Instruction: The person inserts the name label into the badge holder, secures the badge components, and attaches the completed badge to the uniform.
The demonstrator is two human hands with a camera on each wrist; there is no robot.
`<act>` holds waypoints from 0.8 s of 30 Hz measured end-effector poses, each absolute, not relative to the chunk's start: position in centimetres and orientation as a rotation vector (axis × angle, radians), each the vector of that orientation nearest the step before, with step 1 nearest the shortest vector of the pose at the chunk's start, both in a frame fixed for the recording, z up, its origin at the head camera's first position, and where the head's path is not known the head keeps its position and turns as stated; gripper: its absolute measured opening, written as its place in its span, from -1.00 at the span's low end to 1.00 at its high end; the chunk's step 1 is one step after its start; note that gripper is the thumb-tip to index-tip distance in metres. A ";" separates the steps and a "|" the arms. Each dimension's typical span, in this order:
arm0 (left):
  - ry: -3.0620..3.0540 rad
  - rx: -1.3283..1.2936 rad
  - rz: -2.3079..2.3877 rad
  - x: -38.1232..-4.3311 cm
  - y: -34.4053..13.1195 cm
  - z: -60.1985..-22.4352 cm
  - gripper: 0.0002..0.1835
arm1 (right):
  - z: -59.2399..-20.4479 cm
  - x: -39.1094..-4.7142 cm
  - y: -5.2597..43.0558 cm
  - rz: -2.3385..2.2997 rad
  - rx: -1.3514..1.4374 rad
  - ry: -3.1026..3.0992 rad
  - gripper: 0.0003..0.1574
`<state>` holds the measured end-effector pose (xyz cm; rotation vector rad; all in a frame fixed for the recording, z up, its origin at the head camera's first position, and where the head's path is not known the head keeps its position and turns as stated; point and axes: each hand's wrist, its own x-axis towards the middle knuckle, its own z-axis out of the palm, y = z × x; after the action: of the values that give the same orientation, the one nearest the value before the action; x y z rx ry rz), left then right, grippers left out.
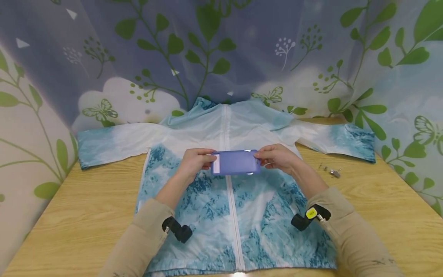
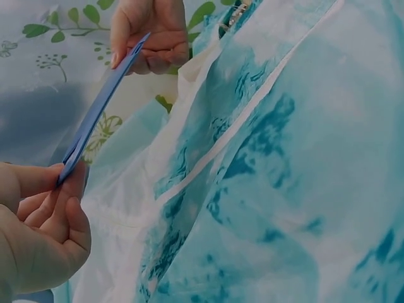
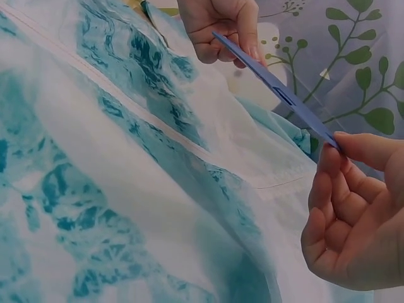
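I hold a flat blue case [image 1: 235, 163] by its two ends, near the middle of the frame in the head view. My left hand [image 1: 194, 163] pinches the left end, where a white strip shows, and my right hand [image 1: 278, 157] pinches the right end; both grips are narrow, thumb against fingers. Edge-on, the case looks thin: it slants between my hands at the upper left of the left wrist view and at the upper right of the right wrist view. Behind it, across the centre of the frame, a blue-and-white jacket [image 1: 204, 231] lies spread, its arms out to left and right and its white zip [image 1: 233, 221] running down the middle. Small metal pieces [image 1: 334, 173] sit on the wooden table [image 1: 83, 215], right of centre. A leaf-patterned curtain [image 1: 249, 46] fills the top of the frame
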<state>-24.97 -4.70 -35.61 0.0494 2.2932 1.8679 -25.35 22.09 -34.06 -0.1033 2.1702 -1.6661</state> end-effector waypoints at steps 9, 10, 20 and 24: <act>2.369 0.008 1.851 -24.7 -4.5 -35.4 -0.68 | -33.7 -24.9 21.5 -1.618 -0.072 2.252 -0.76; 2.375 -0.003 1.848 -24.7 -4.4 -35.4 -0.68 | -33.7 -24.9 21.5 -1.613 -0.069 2.256 -0.75; 2.404 -0.081 1.816 -24.8 -4.3 -35.5 -0.72 | -33.8 -25.0 21.1 -1.603 -0.037 2.276 -0.74; 2.400 -0.081 1.815 -24.8 -4.4 -35.5 -0.73 | -33.9 -25.0 21.0 -1.604 -0.034 2.269 -0.73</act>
<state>-24.80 -4.36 -35.53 -0.0806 2.3995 1.8149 -25.00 20.97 -33.85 -0.0342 2.2691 -1.6037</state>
